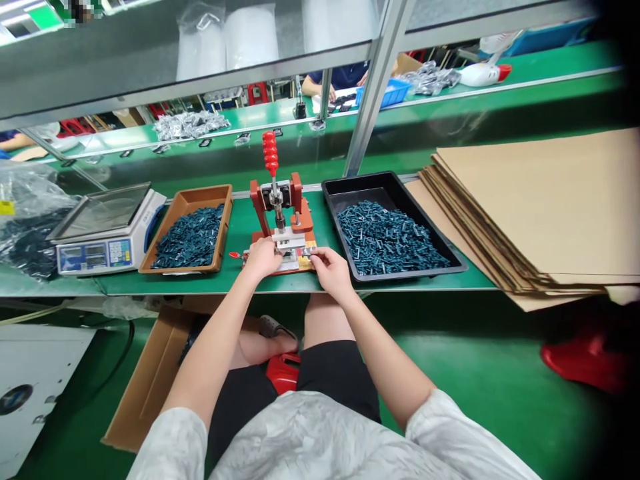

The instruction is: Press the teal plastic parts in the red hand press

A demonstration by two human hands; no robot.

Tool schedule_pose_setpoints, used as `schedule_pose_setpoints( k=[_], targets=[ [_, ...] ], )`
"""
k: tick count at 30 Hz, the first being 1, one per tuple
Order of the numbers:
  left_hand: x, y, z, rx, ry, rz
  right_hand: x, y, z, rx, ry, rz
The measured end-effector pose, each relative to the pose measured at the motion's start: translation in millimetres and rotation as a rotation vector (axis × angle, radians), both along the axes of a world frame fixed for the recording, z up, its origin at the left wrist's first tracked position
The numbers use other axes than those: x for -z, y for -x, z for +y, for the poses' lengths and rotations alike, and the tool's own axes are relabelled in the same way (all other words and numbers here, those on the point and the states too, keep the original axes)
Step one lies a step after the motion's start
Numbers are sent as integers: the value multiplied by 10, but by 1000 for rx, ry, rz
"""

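Now left hand (263, 257), right hand (330, 267) curled at press (283, 207) base; grip on small part (299, 251) unclear; falling lever (270, 152) could nip them.

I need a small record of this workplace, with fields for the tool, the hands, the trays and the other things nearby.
tool: red press, its handle upright, no hand on it
hands: left hand lies on the press base; right hand touches its front right edge; a held part cannot be told
left of tool: brown tray of small dark parts, then weighing scale
right of tool: black tray with the same parts, then stacked cardboard sheets
surface: green bench
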State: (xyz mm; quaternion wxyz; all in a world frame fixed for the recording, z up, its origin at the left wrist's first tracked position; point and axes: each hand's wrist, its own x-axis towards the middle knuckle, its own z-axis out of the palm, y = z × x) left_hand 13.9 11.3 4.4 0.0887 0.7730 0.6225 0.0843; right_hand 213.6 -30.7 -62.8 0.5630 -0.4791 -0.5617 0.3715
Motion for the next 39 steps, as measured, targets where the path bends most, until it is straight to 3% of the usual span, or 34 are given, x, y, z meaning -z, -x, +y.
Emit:
schedule_pose_setpoints(
  k=[3, 8, 12, 33, 39],
  targets=[
    [6, 7, -44, 6, -25, -44, -13, 27, 147, -44, -3, -34],
    [-14, 82, -60, 92, 9, -88, -56, 207, 377, -121, -165, -310],
    [-1, 118, -31, 120, 18, -125, -35, 346, 461, -164, -210, -322],
    [52, 120, -51, 82, -21, -118, 18, 332, 470, -173, -271, -349],
    [109, 203, -307, 179, -185, -167, -21, 303, 449, -170, -293, -373]
  ],
)
